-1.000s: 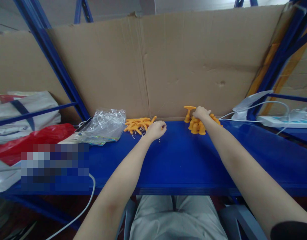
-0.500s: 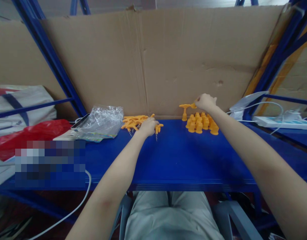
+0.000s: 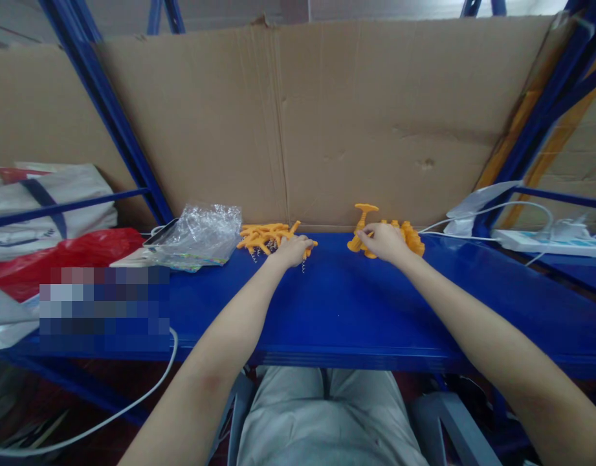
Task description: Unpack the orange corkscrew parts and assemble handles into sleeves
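Note:
My left hand (image 3: 292, 250) rests by a pile of orange corkscrew handles (image 3: 263, 234). Its fingers are closed on an orange corkscrew (image 3: 307, 252), whose metal spiral points down toward the blue shelf. My right hand (image 3: 384, 242) reaches over a cluster of orange bell-shaped sleeves (image 3: 414, 239), hiding many of them. Thumb and fingers pinch an orange sleeve (image 3: 354, 243), which looks tilted at the cluster's left edge. Just behind it stands an assembled corkscrew (image 3: 364, 212), upright with its T-shaped handle on top.
Clear plastic bags (image 3: 198, 236) lie left of the handles, beside a red bag (image 3: 79, 255). A white power strip (image 3: 545, 241) with cables is at the right. A cardboard sheet (image 3: 351, 129) backs the blue shelf (image 3: 327, 310); blue posts stand at both sides.
My right hand has come down and nearer, from the back beside the standing corkscrew to the front left of the sleeves. My left hand stays at the handles, shifting only slightly.

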A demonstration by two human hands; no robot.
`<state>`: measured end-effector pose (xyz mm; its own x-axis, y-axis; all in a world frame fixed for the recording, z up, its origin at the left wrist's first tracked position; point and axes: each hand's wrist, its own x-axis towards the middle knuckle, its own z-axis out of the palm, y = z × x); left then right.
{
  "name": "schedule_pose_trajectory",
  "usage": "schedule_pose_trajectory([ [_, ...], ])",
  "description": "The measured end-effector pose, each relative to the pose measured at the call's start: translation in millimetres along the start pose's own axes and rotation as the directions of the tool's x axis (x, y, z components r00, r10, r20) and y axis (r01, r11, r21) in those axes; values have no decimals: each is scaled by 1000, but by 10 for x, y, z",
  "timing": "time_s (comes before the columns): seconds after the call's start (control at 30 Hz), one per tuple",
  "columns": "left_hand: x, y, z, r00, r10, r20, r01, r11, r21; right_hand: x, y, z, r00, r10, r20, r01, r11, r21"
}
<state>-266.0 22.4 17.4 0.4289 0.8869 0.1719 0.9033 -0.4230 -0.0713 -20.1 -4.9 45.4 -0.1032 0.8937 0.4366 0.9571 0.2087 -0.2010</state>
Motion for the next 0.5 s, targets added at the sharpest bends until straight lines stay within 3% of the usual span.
schedule_pose_trajectory([
  [0.2,48,-25,42,997,-49,-53,49,999,-2,-40,74,182,978,-155,140,153,988,28],
  [0.37,35,2,16,995,-86,-53,86,996,-3,-69,78,289,980,-175,91,166,981,97],
  [0.5,21,12,-1,993,-106,-47,106,994,5,-53,106,418,981,-188,55,168,951,259],
])
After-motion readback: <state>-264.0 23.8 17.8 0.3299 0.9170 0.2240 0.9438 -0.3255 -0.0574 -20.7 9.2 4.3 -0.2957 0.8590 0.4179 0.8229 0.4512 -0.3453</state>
